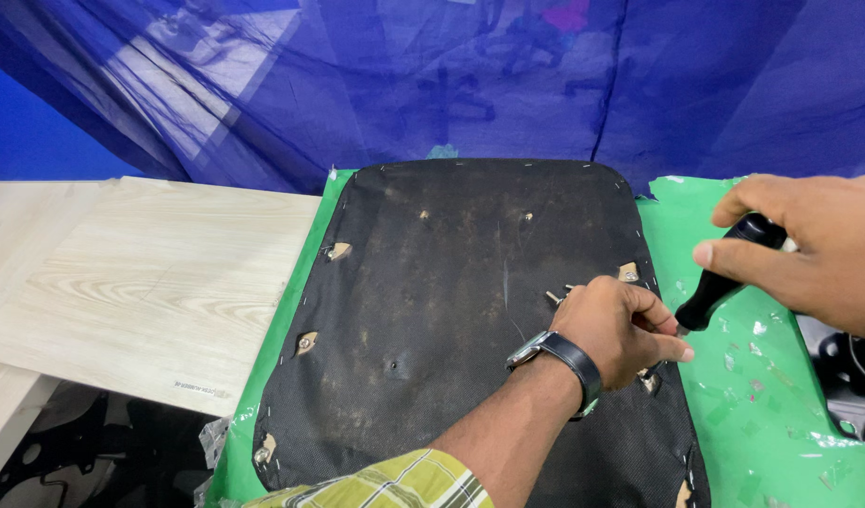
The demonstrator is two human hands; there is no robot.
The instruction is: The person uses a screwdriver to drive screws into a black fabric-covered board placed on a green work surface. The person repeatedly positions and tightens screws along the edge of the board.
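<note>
— Backdrop point(451, 75) first: blue cloth, draped across the whole far side.

— Then wood board point(141, 282), pale, lying left on the surface, touching nothing in use.

— Green sheet point(771, 414) under the work, scattered with clear scraps; probably spread to protect the surface.

— Seat base point(451, 329) next: black fabric, stapled round the edge, lying underside up on the sheet, so the metal fittings face upward and can be reached.

— Right hand point(809, 254)?

— Clenched round a screwdriver point(724, 277), black handle gripped from above, tool slanting down toward the base's right edge.

— Left hand point(621, 329), wristwatch on?

— Curled, fingertips pinched at the tool's tip, seemingly steadying it beside a fitting point(628, 273). Whether anything small is pinched there, cannot tell.
</note>
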